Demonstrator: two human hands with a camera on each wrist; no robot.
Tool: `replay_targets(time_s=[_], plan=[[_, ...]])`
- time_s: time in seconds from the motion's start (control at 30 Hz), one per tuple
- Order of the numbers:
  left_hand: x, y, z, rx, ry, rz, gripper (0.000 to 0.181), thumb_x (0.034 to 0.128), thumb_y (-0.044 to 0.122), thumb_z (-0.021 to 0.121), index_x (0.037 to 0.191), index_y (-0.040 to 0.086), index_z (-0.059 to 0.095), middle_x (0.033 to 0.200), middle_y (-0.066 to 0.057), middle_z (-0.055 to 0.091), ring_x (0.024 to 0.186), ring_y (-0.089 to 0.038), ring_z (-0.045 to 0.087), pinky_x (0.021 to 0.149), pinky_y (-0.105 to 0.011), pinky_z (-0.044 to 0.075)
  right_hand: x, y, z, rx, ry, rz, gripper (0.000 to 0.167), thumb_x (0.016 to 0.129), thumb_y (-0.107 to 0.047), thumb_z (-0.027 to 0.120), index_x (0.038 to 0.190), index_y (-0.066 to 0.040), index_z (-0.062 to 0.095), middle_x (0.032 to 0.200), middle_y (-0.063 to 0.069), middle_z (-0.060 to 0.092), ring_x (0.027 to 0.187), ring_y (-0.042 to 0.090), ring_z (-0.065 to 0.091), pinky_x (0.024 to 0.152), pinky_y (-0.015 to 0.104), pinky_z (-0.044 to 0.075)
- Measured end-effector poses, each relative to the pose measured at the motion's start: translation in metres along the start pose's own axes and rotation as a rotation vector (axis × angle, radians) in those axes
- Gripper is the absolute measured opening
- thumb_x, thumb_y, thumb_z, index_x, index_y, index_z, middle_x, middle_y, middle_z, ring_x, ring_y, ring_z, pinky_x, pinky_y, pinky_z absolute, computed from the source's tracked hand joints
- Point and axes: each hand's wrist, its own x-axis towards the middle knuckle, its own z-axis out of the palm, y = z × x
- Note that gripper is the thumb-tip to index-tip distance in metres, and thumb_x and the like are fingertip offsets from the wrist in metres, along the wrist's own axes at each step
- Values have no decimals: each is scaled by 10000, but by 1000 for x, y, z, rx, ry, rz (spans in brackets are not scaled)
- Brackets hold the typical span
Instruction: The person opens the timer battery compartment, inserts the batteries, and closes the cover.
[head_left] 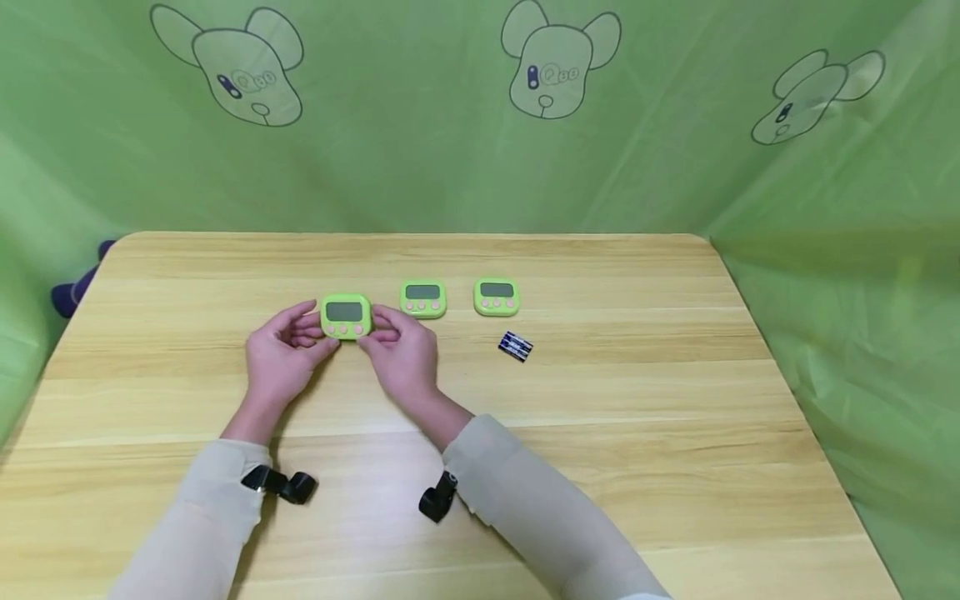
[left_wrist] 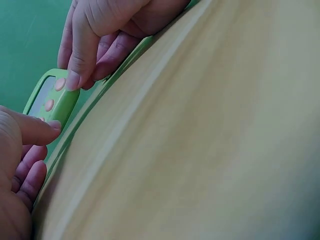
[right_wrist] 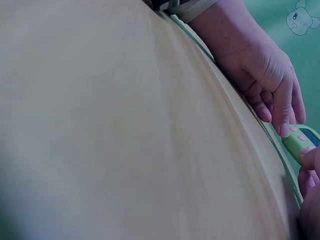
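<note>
Both hands hold a green digital timer (head_left: 346, 313) with a grey screen and pink buttons, its face turned up toward the head camera. My left hand (head_left: 281, 354) pinches its left edge, thumb at the lower corner. At the opposite edge, my right hand (head_left: 405, 350) pinches it the same way. The left wrist view shows both thumbs on the button side of the timer (left_wrist: 64, 102). Its back is hidden. A second green timer (head_left: 423, 299) lies just beyond the right hand's fingers, and a third timer (head_left: 497, 297) lies farther right.
A small bundle of dark batteries (head_left: 516, 347) lies on the wooden table (head_left: 600, 433), below the rightmost timer. Green curtains (head_left: 420, 167) with bear-head drawings hang behind the table and at its sides. Something dark purple (head_left: 75, 292) pokes out by the left edge.
</note>
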Motion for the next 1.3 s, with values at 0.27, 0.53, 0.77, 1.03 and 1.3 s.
replay_targets(time_s=[0.27, 0.53, 0.77, 1.03, 1.3], plan=[[-16, 4, 12, 6, -4, 55, 617, 714, -134, 828, 1292, -58, 624, 991, -199, 710, 766, -135, 673, 674, -170, 557, -10, 4, -15, 42, -18, -16, 486, 766, 84, 821, 1224, 18, 674, 1039, 84, 696, 830, 146, 691, 731, 198, 571], [-29, 7, 26, -23, -26, 156, 585, 699, -179, 813, 1246, -42, 658, 979, -201, 689, 838, -343, 682, 689, -194, 569, -18, 8, -34, 69, -61, -43, 482, 772, 121, 794, 1226, 20, 667, 1054, 74, 636, 853, 175, 673, 755, 225, 576], [-41, 26, 36, -171, -93, 187, 551, 704, -282, 716, 1229, -157, 606, 1046, -318, 624, 892, -518, 640, 758, -314, 594, -25, 12, -56, 127, -114, -75, 468, 803, 126, 766, 1237, -14, 662, 1108, 97, 615, 881, 236, 692, 764, 273, 588], [-51, 26, 50, -235, -160, 188, 471, 790, -229, 689, 1243, -115, 628, 1000, -290, 627, 916, -374, 652, 816, -268, 571, -33, 19, -81, 169, -119, -69, 437, 787, 171, 752, 1193, 30, 671, 1166, 190, 658, 874, 330, 705, 749, 336, 600], [-61, 32, 61, -367, -262, 23, 452, 928, -85, 634, 1369, -79, 538, 1023, -302, 655, 889, -302, 689, 790, -325, 587, -44, -8, -104, 185, -131, -156, 348, 768, 268, 681, 1088, 131, 677, 1142, 272, 640, 946, 392, 678, 787, 421, 594]])
